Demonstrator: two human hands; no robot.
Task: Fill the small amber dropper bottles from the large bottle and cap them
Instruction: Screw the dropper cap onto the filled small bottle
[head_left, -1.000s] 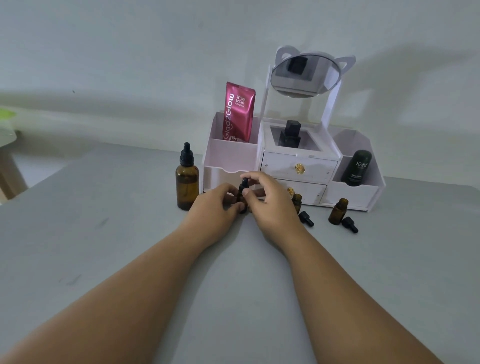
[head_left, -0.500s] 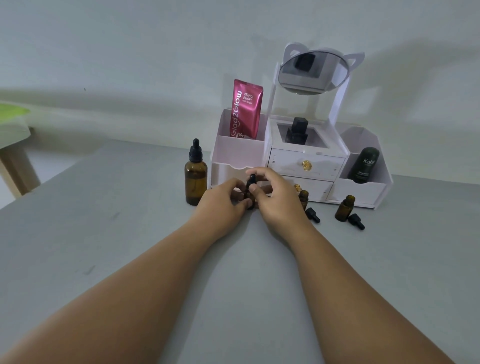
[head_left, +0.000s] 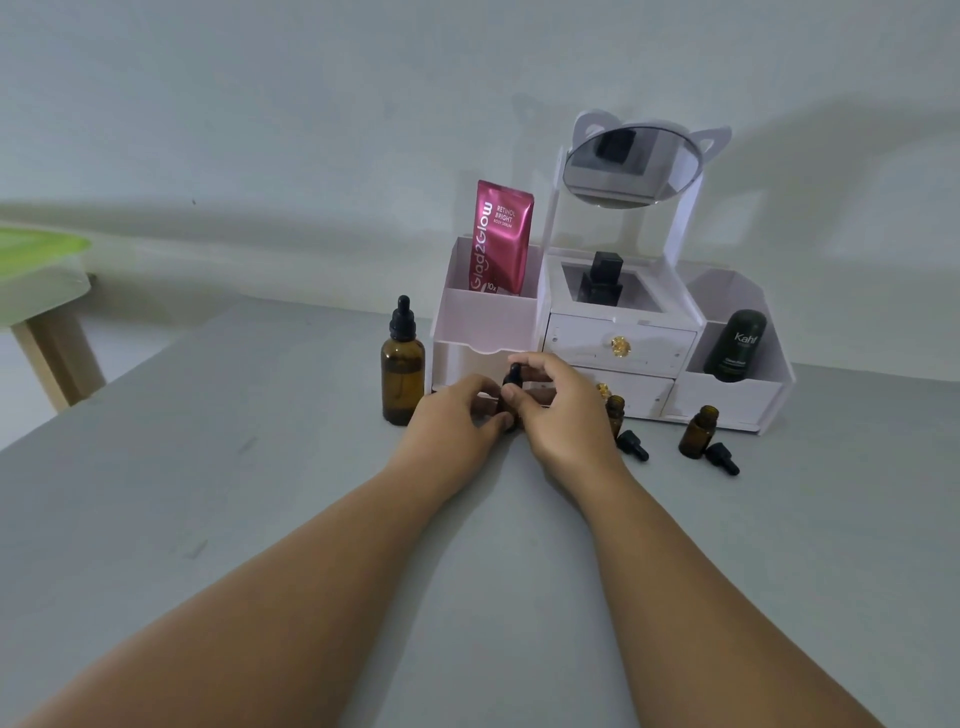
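Observation:
My left hand holds the body of a small amber dropper bottle that stands on the grey table, mostly hidden between my hands. My right hand pinches its black dropper cap from above. The large amber bottle with a black dropper top stands upright just left of my left hand. Two more small amber bottles, one beside my right hand and one further right, stand uncapped. A loose black dropper cap and another lie next to them.
A white cosmetics organiser with drawers and a round mirror stands right behind my hands. It holds a pink sachet, a black bottle and a dark tube. A wooden stool with a green top is at far left.
The view has shifted slightly, so everything sits a little further right in the frame. My hands stay on the small bottle and its cap, with the right fingers slightly re-placed on the cap.

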